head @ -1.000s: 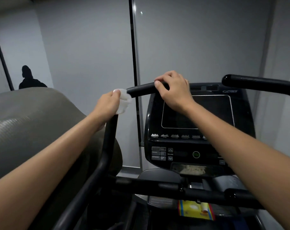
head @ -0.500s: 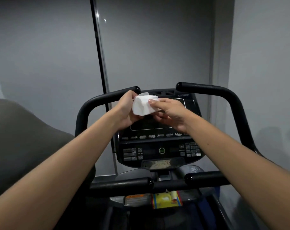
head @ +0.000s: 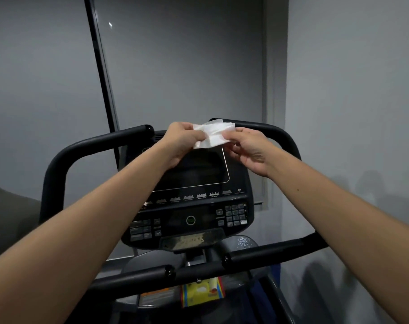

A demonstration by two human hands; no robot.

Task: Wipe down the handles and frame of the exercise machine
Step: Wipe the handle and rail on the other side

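Wipe (head: 211, 135), white, crumpled, half-unfolded

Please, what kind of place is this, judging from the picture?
Most likely a gym or fitness room. An exercise machine fills the view, with curved black handles and a console that has a dark screen and buttons. Both hands hold a white wipe in front of it, beside plain grey walls.

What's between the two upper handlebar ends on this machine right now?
In the head view, both hands, left and right, hold a white wipe stretched across that gap, above the console screen.
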